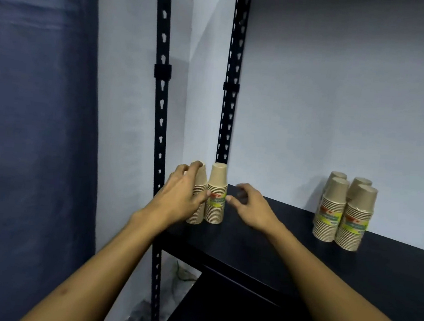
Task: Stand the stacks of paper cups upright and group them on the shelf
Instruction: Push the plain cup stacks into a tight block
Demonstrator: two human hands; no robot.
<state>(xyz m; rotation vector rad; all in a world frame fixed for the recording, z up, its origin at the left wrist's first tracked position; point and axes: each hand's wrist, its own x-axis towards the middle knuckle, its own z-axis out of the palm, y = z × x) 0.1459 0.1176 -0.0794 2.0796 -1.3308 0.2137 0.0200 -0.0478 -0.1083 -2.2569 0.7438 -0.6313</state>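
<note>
Your left hand [180, 196] wraps the outer stack [197, 205] at the shelf's [262, 243] left end; your right hand [249, 205] hovers beside its neighbour stack [216, 194], fingers loosely curled, empty. These look light and tippy, so grip them mid-height.

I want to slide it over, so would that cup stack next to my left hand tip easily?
Probably: the cup stack is tall on a narrow base. Paper cups are likely light, so push low. The dark shelf looks smooth.
</note>
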